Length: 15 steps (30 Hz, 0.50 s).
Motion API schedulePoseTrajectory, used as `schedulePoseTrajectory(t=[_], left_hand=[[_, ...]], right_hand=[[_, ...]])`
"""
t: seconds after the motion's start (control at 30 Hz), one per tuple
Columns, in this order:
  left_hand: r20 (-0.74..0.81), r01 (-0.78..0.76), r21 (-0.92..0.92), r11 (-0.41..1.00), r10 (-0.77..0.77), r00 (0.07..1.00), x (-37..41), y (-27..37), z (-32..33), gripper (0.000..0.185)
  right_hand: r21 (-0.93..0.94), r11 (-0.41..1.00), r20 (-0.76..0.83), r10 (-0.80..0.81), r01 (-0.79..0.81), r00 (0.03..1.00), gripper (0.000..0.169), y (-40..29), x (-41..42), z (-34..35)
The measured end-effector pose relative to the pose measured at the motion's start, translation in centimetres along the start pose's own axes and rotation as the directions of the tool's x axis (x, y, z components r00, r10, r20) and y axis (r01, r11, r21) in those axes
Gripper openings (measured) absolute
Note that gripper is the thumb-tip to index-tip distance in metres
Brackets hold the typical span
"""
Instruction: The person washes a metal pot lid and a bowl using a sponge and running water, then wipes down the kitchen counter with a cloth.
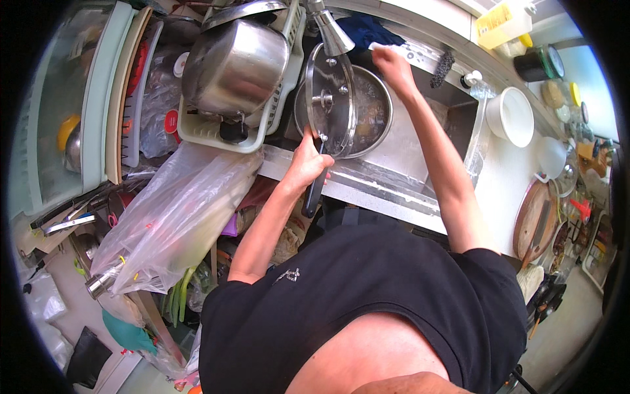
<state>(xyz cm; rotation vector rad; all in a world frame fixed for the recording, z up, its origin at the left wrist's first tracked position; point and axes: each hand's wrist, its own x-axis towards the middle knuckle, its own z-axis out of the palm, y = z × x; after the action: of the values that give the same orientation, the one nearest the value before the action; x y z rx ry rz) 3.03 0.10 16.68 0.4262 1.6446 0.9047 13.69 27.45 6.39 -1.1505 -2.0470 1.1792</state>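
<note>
In the head view, a wide round metal pan (386, 118) sits in the stainless steel sink (413, 152), with cloudy liquid inside. Tilted steeply over its left part is a metal-rimmed glass lid (339, 111). My left hand (310, 160) is closed around a long black handle (314, 194) at the sink's front edge; whether it belongs to the pan or the lid is unclear. My right hand (393, 69), fingers curled, is at the sink's back ledge beside a dark blue cloth (366, 32). Its fingertips are hard to make out. The metal faucet (334, 37) hangs just above the lid.
To the left, a large steel pot (236, 69) lies tipped in a pale plastic dish rack (216, 140). A clear plastic bag (182, 207) hangs below it. On the right counter stand a white bowl (509, 118) and a round wooden board (534, 221). A dark scrubber (442, 69) rests behind the sink.
</note>
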Motion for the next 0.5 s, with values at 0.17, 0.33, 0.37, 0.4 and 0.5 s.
schedulePoseTrajectory(t=[0.17,0.33,0.37,0.4,0.5], left_hand=[[0.183,0.043,-0.386,0.921,0.031,0.983,1.3,-2.6,-1.6,0.068],[0.297,0.063,-0.572,0.818,0.135,0.945,2.5,-6.3,-1.6,0.058],[0.318,0.063,-0.574,0.816,0.151,0.936,2.8,-6.4,-1.7,0.059],[0.347,0.069,-0.575,0.815,0.167,0.923,3.2,-6.7,-1.6,0.06],[0.409,0.099,-0.588,0.803,0.189,0.893,4.6,-7.3,-1.0,0.062]], right_hand=[[0.045,0.898,-0.008,-0.437,0.437,0.899,0.049,-1.7,11.2,4.6],[-0.044,0.913,0.3,-0.376,0.406,0.877,0.042,-2.3,10.7,6.3],[-0.176,0.916,0.395,-0.271,0.362,0.878,0.048,-1.2,10.3,6.1],[-0.191,0.89,0.376,-0.323,0.414,0.869,0.049,1.2,10.5,5.9],[-0.126,0.907,0.342,-0.34,0.402,0.876,0.043,5.0,11.7,5.7]])
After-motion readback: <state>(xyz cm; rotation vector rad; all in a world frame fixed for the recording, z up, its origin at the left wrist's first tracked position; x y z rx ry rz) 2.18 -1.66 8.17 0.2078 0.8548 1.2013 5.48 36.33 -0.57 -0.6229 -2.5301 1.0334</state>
